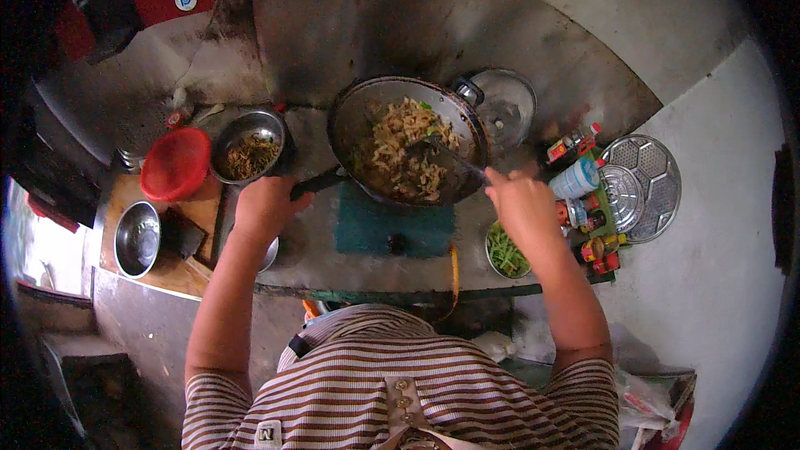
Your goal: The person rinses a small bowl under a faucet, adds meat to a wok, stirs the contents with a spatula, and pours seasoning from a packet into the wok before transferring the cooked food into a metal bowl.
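My left hand (269,203) grips the black handle (320,182) of a wok (350,106), which sits tilted over a teal gas stove (394,225). In my right hand (522,203) is the shaft of a spatula (459,160); its head is partly buried in the food. Pale brown cooked pieces with bits of green (409,125) fill the middle of the wok. Below my right wrist stands a bowl of cut green vegetables (507,253), partly covered by the forearm.
Left of the wok are a steel bowl of browned food (253,153), a red plastic basin (176,164), and a cutting board (119,194) bearing an empty steel bowl (137,240) and a cleaver (182,234). A pot lid (503,106) leans behind. Several seasoning bottles (575,178) and steamer racks (650,181) stand right.
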`<state>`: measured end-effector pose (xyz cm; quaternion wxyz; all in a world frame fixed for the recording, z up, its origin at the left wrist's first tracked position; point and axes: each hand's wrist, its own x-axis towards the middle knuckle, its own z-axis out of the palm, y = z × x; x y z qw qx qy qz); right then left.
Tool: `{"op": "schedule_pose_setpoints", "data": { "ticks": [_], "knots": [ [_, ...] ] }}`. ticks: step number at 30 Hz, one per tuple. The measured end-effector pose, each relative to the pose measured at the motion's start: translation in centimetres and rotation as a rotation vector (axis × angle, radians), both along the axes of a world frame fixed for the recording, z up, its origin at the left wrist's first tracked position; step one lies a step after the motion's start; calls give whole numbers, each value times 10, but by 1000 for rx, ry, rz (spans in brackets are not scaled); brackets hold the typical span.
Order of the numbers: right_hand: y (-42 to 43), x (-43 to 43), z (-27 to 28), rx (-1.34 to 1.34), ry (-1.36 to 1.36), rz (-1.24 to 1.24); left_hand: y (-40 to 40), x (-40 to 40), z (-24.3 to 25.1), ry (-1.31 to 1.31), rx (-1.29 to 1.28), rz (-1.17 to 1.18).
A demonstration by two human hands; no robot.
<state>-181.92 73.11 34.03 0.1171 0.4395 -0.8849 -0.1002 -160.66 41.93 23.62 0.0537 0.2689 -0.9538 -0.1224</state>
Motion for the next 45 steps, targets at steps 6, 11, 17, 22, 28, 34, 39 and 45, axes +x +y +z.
{"op": "schedule_pose_setpoints", "data": {
  "ticks": [6, 11, 17, 22, 28, 34, 39, 45],
  "knots": [
    [4, -55, -23, -403, -144, -47, -2, 11, -8, 36, -9, 11],
    [-7, -85, -80, -82, -427, -307, -7, 0, -18, 49, -24, -29],
    [5, -20, -4, -223, -448, -85, -2, 8, -7, 58, -1, -2],
    [2, 16, -2, -120, -341, -54, -3, 6, -8, 40, 1, -15],
    [-15, -27, -47, -78, -147, -183, -6, 4, -11, 74, -8, -34],
    [-22, -8, -83, -72, -38, -35, -7, 1, -15, 91, -23, -70],
    [21, 50, 33, -81, -73, 47, -12, 7, -15, 81, -44, -89],
    [25, 99, 60, 25, -123, -137, -10, 7, -16, 97, -42, -122]
  ]
}}
